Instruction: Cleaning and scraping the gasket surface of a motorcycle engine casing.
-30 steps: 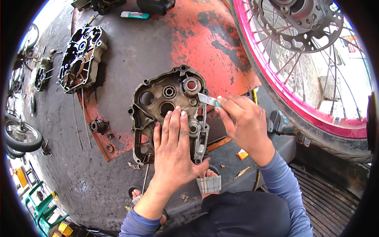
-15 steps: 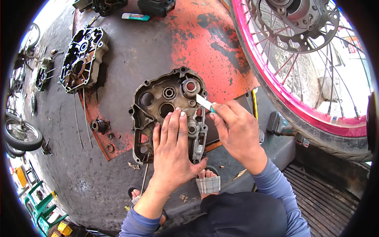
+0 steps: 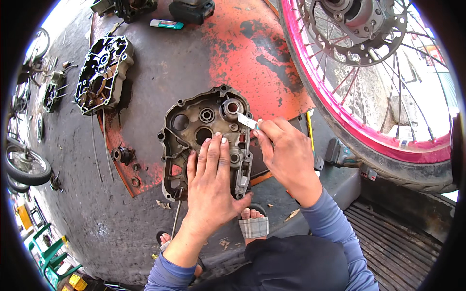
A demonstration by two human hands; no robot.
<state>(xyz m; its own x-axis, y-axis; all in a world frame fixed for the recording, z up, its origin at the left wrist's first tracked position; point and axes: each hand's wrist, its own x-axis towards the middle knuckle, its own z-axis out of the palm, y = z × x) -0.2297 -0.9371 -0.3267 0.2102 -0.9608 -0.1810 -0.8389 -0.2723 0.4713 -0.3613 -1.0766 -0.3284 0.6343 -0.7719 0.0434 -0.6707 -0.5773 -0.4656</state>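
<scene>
Floor [image 3: 121, 228]: dark grey, scuffed, running along the left side. Far left: motorcycle wheel [image 3: 29, 167] with black tyre; below it, green plastic chair [image 3: 51, 254]. Upper left: open engine case [image 3: 116, 80], light metal rim, dark interior; lower, small toothed part [image 3: 123, 155] and metal ring [image 3: 135, 182]. Centre: flat panel [image 3: 262, 92], worn red paint, dark grey across its left part; at its top, white-and-teal tube [image 3: 166, 24] and, just right, black battery-like block [image 3: 194, 12]. Right: large spoked wheel [image 3: 417, 154], pink rim, brake disc [image 3: 359, 54]; beneath its tyre, teal-and-dark power tool [image 3: 340, 154]; lower right, slatted dark grating [image 3: 388, 233]. Metal casing [image 3: 193, 124]: middle of view, before the person's feet, several round openings, one bearing. Left hand [image 3: 211, 189]: spread flat on the casing's lower part, fingers straight, thumb out to the right. Right hand [image 3: 289, 157]: fingers closed, thumb and forefinger pinching a small blade [image 3: 247, 121], its tip at the casing's upper right edge; contact unclear.
</scene>
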